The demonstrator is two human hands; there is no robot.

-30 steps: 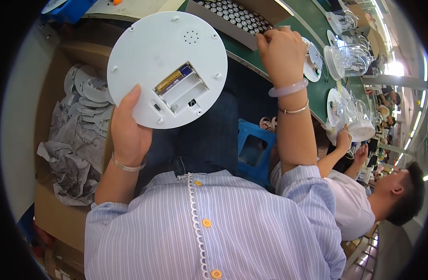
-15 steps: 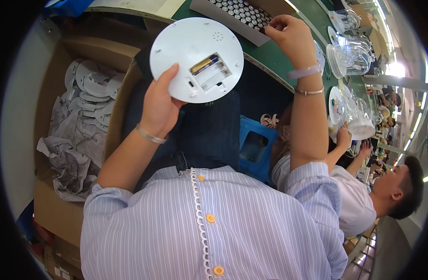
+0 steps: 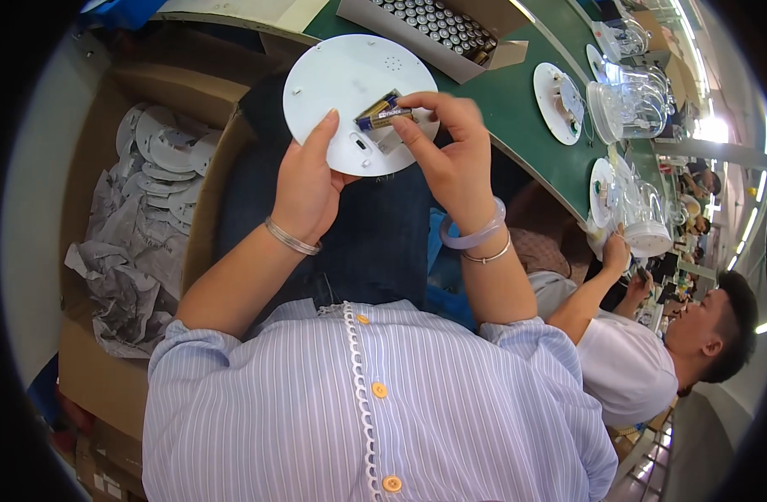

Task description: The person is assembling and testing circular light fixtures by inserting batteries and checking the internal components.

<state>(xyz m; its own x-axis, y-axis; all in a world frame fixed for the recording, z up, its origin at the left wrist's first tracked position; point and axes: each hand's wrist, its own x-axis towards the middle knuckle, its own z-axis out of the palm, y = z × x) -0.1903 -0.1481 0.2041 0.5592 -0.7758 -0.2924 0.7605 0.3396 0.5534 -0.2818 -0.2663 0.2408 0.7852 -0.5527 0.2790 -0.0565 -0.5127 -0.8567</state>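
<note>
My left hand [image 3: 310, 180] grips a round white plastic base [image 3: 333, 75] by its lower left edge, thumb on the face. An open battery compartment [image 3: 392, 144] shows in that face, partly covered by my right hand. One battery [image 3: 375, 109] lies in its upper slot. Between thumb and fingers, my right hand [image 3: 450, 146] pinches a second battery [image 3: 385, 120] with dark blue and gold colouring, held over the compartment. Whether it touches the contacts I cannot tell.
A carton of upright batteries [image 3: 438, 29] stands on the green table [image 3: 517, 105]. On my left, a cardboard box [image 3: 208, 213] holds more white discs and crumpled paper. Clear domes [image 3: 626, 109] and a white disc [image 3: 559, 105] with parts lie rightward. A co-worker [image 3: 626, 360] sits at right.
My right hand has come from the battery carton to the base, bringing a battery over the compartment. My left hand and the base have shifted slightly right.
</note>
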